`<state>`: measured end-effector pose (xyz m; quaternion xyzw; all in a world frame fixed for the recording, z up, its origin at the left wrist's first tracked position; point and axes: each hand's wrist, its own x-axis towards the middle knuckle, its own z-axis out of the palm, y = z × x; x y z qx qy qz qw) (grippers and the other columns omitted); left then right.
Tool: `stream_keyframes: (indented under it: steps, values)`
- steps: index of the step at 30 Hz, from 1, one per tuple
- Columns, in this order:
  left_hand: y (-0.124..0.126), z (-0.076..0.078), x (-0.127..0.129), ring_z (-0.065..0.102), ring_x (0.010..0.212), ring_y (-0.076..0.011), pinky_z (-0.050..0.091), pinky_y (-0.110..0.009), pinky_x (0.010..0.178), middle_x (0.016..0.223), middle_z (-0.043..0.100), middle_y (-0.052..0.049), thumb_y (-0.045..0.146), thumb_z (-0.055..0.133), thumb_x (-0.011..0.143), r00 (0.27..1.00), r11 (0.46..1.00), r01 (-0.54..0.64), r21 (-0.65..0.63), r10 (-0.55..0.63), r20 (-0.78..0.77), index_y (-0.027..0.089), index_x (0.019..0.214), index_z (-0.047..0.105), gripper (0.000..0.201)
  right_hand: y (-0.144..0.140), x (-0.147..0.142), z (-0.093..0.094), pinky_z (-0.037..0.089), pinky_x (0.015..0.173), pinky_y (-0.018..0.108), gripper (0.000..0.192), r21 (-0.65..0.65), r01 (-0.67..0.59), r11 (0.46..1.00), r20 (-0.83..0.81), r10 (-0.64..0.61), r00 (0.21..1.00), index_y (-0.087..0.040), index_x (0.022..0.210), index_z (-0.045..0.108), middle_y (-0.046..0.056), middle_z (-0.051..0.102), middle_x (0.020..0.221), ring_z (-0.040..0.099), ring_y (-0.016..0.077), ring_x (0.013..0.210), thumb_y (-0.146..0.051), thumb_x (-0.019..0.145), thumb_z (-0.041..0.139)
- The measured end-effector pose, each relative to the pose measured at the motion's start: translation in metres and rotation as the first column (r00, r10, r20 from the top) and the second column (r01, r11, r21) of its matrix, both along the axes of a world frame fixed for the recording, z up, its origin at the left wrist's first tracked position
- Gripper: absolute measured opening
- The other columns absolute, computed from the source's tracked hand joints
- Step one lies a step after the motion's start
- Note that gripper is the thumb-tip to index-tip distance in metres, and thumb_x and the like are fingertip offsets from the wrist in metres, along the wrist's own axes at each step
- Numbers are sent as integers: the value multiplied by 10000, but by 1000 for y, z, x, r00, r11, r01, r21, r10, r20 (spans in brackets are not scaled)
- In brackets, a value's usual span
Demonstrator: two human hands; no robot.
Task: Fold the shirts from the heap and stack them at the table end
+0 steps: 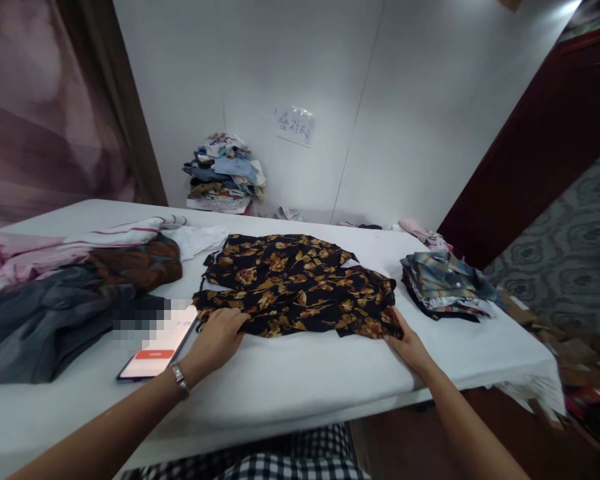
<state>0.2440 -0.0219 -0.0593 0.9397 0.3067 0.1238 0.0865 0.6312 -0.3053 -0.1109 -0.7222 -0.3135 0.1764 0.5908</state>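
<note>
Left hand (220, 339) and right hand (409, 345) touch rumpled, floral-patterned cloth (300, 290)

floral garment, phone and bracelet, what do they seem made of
Floral garment: probably thin woven cloth, matte, as it creases softly without shine. Phone: smooth front, likely glass, going by the flat lit screen. Bracelet: probably metal, polished, from its silvery glint.

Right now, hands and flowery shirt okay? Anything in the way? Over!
Left hand on flowery shirt, near left corner; right hand at near right corner. Shirt spread out, rumpled. Phone beside left hand.
</note>
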Motion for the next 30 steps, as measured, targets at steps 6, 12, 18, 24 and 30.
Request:
stream_keyframes:
  steps: [6,12,18,24,30]
  values:
    - [15,31,6,619,971,-218,466,-292,876,1004,688,-50,185,460,714,972,995,-62,-80,78,221,204,995,664,347,19,18,66,529,933,384,621,280,162,946,-163,-119,979,-295,1262,578,5,717,1057,661,216,1009,-388,681,777]
    - [16,27,5,622,1006,-222,478,-295,847,1092,661,-55,230,446,768,986,986,-131,-101,141,94,214,1017,647,319,45,19,78,578,788,353,412,267,164,950,-475,-18,880,-275,1081,656,32,739,1013,688,228,964,-559,784,628]
    - [-3,-1,-17,639,1028,-226,474,-327,893,1179,647,-66,240,480,813,999,981,-43,-190,40,-23,234,1125,635,348,24,-27,21,480,1009,438,653,159,43,986,-438,31,898,-388,1369,454,-7,560,1376,547,247,1246,-559,772,656]
    - [-14,-7,-29,640,1046,-247,472,-360,920,1161,682,-85,235,554,792,999,956,-38,-291,33,-25,208,1148,637,366,-4,-59,-3,209,1180,474,1048,-32,-134,990,28,135,990,-316,1495,279,19,369,1521,269,272,1433,-257,600,822]
    - [-13,1,-24,646,959,-222,476,-318,844,1010,696,-59,168,457,793,994,975,-103,-196,110,24,211,1000,651,287,-5,-43,30,340,1136,425,708,55,60,997,18,-61,998,-346,1347,520,-22,544,1385,443,269,1336,-276,679,744]
